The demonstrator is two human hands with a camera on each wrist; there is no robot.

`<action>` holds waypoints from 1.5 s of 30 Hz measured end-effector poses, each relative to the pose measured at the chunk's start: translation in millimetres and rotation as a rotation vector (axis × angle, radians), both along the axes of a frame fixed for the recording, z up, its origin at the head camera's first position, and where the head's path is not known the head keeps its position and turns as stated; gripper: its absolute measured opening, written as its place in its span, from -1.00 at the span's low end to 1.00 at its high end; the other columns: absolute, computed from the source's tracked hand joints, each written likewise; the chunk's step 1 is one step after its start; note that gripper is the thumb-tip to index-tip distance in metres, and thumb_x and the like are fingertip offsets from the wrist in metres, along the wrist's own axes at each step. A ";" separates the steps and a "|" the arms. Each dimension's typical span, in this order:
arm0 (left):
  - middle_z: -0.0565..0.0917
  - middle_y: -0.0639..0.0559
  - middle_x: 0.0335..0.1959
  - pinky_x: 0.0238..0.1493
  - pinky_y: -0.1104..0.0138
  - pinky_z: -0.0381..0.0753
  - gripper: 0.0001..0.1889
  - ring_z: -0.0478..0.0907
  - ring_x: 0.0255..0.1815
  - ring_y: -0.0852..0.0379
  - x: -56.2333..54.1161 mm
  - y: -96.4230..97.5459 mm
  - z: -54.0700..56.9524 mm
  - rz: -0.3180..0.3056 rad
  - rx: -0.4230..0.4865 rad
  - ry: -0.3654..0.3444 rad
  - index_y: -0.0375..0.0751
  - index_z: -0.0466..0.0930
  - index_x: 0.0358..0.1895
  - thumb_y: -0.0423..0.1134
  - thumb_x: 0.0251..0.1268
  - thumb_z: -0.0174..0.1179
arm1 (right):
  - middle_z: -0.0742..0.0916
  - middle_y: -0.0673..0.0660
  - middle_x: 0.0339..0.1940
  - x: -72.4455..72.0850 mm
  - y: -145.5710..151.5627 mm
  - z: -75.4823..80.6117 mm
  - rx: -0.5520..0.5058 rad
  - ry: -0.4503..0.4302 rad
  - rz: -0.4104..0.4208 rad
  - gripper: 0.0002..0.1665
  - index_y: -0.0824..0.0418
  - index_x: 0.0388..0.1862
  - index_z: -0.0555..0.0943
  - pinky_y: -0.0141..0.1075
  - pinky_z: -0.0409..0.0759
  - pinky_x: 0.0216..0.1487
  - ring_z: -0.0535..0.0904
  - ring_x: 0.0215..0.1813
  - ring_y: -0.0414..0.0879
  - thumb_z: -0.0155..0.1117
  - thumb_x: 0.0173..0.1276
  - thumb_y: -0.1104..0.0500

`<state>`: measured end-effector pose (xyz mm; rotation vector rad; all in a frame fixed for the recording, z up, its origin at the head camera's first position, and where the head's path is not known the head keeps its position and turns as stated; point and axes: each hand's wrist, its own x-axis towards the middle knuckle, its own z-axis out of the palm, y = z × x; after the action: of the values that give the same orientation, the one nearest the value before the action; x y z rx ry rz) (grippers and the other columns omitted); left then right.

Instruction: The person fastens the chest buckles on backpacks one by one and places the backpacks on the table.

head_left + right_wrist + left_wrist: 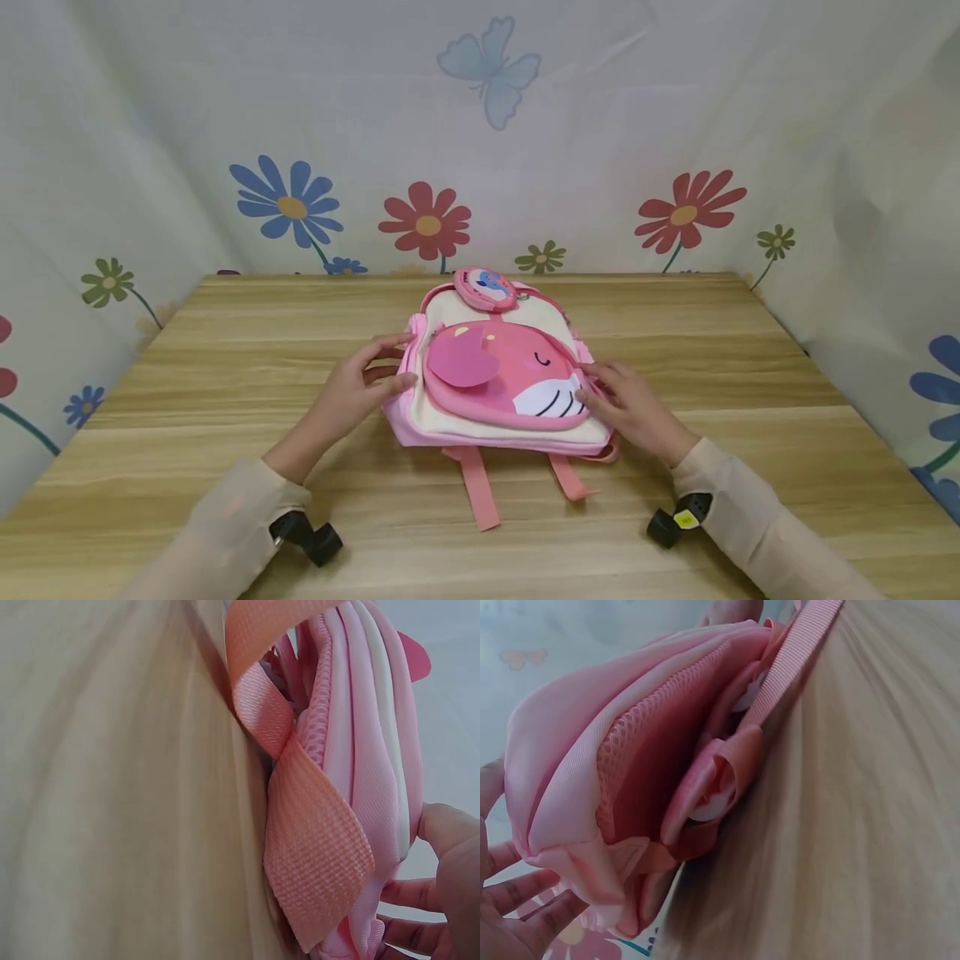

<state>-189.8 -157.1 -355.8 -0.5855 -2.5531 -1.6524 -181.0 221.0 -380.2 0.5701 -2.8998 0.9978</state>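
A small pink and cream backpack (450,429) lies on the table, its front facing up. Its front pocket (517,383) has a whale-like animal face with a closed eye and a pink heart-shaped flap (462,357). A round pink pouch (486,288) sits at the top. My left hand (360,375) is at the bag's left side, thumb at the front edge, fingers spread along the side pocket (592,877). On the opposite side, my right hand (630,408) rests its thumb on the front, with its other fingers beside the bag.
Two coral straps (478,492) stick out from under the bag toward me on the wooden table (225,375). In the right wrist view, a folded strap (319,840) hangs beside the bag. A flowered cloth (585,150) surrounds the table's back and sides.
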 end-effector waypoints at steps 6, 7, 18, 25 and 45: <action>0.43 -0.10 0.34 0.24 0.14 0.49 -0.48 0.46 0.23 -0.08 3.3 3.2 9.5 0.022 -0.003 0.037 -0.16 0.41 0.30 -0.22 0.28 0.25 | 0.51 0.30 0.24 0.4 -3.3 1.9 -0.015 -0.019 0.003 -0.33 0.25 0.36 0.38 0.09 0.52 0.18 0.47 0.19 0.17 0.17 0.39 -0.07; 0.42 -0.09 0.35 0.25 0.15 0.49 -0.48 0.46 0.23 -0.08 4.2 3.8 11.3 0.026 -0.002 0.042 -0.16 0.41 0.30 -0.22 0.28 0.25 | 0.52 0.30 0.24 0.6 -4.1 2.2 -0.019 -0.022 0.003 -0.33 0.25 0.36 0.39 0.08 0.53 0.17 0.49 0.17 0.17 0.18 0.39 -0.06; 0.39 -0.07 0.38 0.20 0.63 0.35 -0.50 0.40 0.28 -0.05 11.7 9.5 35.1 -0.010 0.020 0.144 -0.15 0.38 0.32 -0.27 0.31 0.19 | 0.59 0.30 0.11 0.6 -10.9 -3.1 -0.110 0.002 0.042 -0.43 0.33 0.31 0.42 0.05 0.55 0.14 0.58 0.09 0.14 0.17 0.42 0.06; 0.30 -0.06 0.44 0.16 0.59 0.41 -0.45 0.37 0.31 -0.09 17.2 8.8 51.3 -0.063 0.001 0.199 -0.10 0.34 0.36 -0.30 0.29 0.17 | 0.58 0.32 0.15 1.1 -21.8 -3.7 -0.164 -0.036 0.047 -0.42 0.34 0.32 0.41 0.04 0.54 0.18 0.56 0.13 0.15 0.17 0.41 0.08; 0.36 0.04 0.42 0.36 -0.09 0.31 -0.43 0.21 0.47 0.00 26.1 10.8 81.1 0.038 -0.040 0.373 0.05 0.38 0.36 -0.22 0.24 0.21 | 0.54 0.35 0.15 3.7 -57.3 -10.8 -0.327 -0.102 0.116 -0.45 0.40 0.34 0.34 0.02 0.49 0.23 0.52 0.15 0.16 0.09 0.46 0.17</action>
<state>-163.7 -146.3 -274.7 -0.7606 -2.3151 -1.3336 -177.4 163.7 -391.0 0.6884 -2.7211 1.5181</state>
